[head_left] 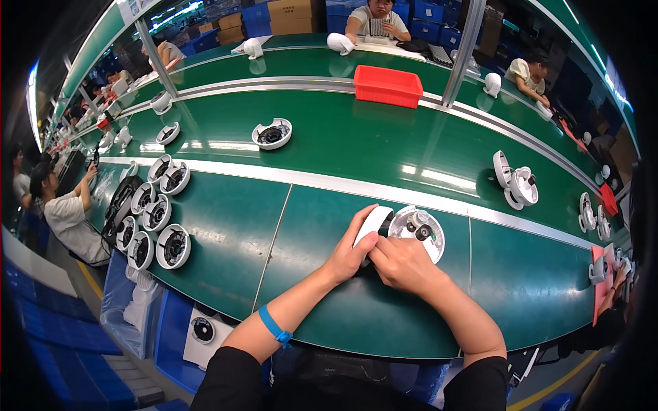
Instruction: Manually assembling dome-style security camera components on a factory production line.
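Observation:
My left hand [347, 256] grips a white round housing [373, 224] tilted on its edge above the green bench, thumb along its near side. Close against it, my right hand [406, 264] has its fingers curled into a pinch at the housing's inner side; what they hold is hidden. Just beyond my right hand sits a white round camera body [436, 252] with two dark lenses, partly covered by my fingers. Whether the two white parts are joined I cannot tell. A blue wrist strap [274, 327] circles my left forearm.
Several white housings with black insides [173, 246] cluster on the bench's left. On the green belt [329, 130] beyond lie a housing [272, 134] and a camera assembly [517, 181]. A red bin [388, 87] stands farther back. Co-workers sit across and at both sides.

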`<state>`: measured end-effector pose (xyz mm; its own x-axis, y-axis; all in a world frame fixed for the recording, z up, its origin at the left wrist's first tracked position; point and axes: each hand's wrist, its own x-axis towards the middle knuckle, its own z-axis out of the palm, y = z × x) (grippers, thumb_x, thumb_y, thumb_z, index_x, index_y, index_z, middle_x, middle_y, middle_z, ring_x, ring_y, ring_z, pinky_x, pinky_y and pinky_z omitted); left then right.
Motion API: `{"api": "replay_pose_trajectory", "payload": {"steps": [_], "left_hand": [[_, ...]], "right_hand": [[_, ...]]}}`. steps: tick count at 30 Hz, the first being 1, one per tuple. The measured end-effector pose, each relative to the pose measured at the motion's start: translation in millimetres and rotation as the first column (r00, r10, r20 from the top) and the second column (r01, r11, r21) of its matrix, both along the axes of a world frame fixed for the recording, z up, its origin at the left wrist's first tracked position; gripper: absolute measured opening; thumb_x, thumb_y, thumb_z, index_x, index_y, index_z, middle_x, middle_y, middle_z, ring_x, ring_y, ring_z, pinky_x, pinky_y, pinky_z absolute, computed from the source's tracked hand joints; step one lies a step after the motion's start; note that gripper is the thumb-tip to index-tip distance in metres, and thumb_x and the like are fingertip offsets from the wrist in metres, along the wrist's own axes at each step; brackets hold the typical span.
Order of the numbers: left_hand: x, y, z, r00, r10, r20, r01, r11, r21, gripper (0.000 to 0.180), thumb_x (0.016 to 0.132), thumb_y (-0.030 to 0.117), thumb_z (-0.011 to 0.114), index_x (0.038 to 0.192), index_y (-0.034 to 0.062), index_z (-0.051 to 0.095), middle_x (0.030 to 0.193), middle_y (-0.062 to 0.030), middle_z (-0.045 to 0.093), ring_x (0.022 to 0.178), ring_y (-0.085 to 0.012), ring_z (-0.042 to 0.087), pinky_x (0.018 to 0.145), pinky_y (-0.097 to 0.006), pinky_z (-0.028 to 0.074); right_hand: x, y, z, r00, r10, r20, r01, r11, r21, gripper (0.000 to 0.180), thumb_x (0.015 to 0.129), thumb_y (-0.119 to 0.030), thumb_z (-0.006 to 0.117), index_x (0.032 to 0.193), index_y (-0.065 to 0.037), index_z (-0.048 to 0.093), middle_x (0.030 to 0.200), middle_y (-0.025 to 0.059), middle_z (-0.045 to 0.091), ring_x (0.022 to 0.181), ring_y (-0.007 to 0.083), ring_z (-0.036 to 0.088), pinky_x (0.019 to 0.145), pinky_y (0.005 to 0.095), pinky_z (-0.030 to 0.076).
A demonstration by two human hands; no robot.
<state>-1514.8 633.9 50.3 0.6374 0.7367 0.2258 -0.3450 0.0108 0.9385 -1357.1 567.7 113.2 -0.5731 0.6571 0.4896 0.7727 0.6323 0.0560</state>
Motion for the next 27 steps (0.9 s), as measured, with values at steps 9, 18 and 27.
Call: {"api": "replay_pose_trajectory", "payload": {"steps": [9,18,27], "left_hand": [[-3,1,-4,0.986,0.157,0.059,-0.156,0.987,-0.025,0.057,0.107,0.033,0.049,0.154,0.0044,0.034,0.139,-0.0093,0.051,0.126,-0.017,0.049,0.11,-0.032,0.038],[-21,-92,94,0.914,0.393,0.1,-0.316,0.846,-0.43,0.066,0.111,0.045,0.042,0.159,0.0026,0.028,0.151,-0.0127,0.048,0.135,-0.0198,0.048,0.115,-0.033,0.036],[-46,-333,315,0.892,0.444,0.083,-0.427,0.889,-0.164,0.089,0.107,0.02,0.056,0.163,0.0114,-0.011,0.171,-0.0223,0.0,0.157,-0.0281,0.015,0.123,-0.036,0.025]], "right_hand": [[-5,-3,7,0.997,-0.055,-0.047,0.061,0.989,0.135,0.015,0.071,-0.012,0.07,0.083,-0.008,0.062,0.077,0.004,0.058,0.062,0.0185,0.061,0.054,0.0322,0.044],[20,-125,109,0.556,-0.472,-0.684,-0.313,0.643,-0.699,0.047,0.087,-0.001,0.071,0.132,0.002,0.058,0.121,0.0111,0.069,0.087,0.014,0.067,0.073,0.0298,0.055],[-22,-288,345,0.062,-0.426,-0.902,-0.253,0.868,-0.428,0.037,0.088,0.002,0.053,0.124,0.001,0.06,0.108,0.0101,0.069,0.091,0.017,0.072,0.077,0.0278,0.056]]}}
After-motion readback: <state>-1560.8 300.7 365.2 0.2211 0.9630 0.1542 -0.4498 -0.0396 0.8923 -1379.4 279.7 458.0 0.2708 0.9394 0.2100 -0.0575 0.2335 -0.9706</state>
